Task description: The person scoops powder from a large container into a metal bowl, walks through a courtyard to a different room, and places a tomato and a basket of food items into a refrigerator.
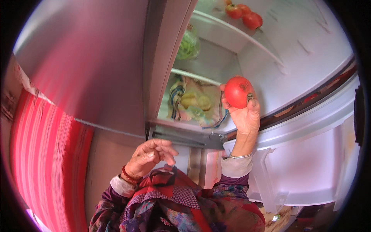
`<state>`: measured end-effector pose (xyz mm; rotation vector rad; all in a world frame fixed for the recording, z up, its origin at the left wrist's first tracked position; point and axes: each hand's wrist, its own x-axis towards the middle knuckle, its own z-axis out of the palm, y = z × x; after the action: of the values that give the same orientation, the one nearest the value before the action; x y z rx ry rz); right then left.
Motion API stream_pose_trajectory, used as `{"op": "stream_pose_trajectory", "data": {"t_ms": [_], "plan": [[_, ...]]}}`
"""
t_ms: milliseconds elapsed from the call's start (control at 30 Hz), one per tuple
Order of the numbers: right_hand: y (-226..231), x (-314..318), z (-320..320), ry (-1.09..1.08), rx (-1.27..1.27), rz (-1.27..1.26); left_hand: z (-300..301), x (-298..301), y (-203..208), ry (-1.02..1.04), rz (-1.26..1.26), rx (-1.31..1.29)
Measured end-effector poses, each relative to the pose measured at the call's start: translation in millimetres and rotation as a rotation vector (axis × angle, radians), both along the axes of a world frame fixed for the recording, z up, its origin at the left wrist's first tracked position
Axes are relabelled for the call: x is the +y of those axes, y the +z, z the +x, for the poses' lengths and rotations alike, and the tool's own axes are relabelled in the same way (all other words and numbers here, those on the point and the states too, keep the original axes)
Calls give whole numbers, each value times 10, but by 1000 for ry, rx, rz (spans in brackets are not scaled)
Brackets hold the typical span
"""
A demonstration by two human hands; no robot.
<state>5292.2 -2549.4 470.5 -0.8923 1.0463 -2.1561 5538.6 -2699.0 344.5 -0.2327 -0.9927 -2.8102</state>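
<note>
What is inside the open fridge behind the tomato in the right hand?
Inside the fridge: red tomatoes on the top shelf, a green leafy bag below, and a patterned bag of yellowish items lower down. The held tomato and right hand cover part of that shelf.

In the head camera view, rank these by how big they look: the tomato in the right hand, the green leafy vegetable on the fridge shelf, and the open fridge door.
1. fridge door, by far the largest.
2. and 3. tomato in the right hand and green leafy vegetable look alike; the tomato is nearer the camera and the vegetable partly hidden, so I won't rank them.
</note>
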Motion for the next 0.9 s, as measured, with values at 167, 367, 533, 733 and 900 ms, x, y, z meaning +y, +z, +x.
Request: {"op": "stream_pose_trajectory", "data": {"t_ms": [167, 367, 533, 733, 900], "plan": [[-412, 116, -152, -98, -4, 236, 130, 24, -24, 28, 37, -31], [-900, 90, -533, -266, -78, 383, 135, 87, -46, 44, 45, -56], [-1127, -106, -835, -267, -106, 441, 113, 111, -66, 53, 44, -57], [-1321, -460, -1103, -266, 45, 494, 115, 123, -87, 103, 48, -92], [-1448, -585, -1236, -230, 110, 695, 119, 113, -87, 146, 69, -124]]}}
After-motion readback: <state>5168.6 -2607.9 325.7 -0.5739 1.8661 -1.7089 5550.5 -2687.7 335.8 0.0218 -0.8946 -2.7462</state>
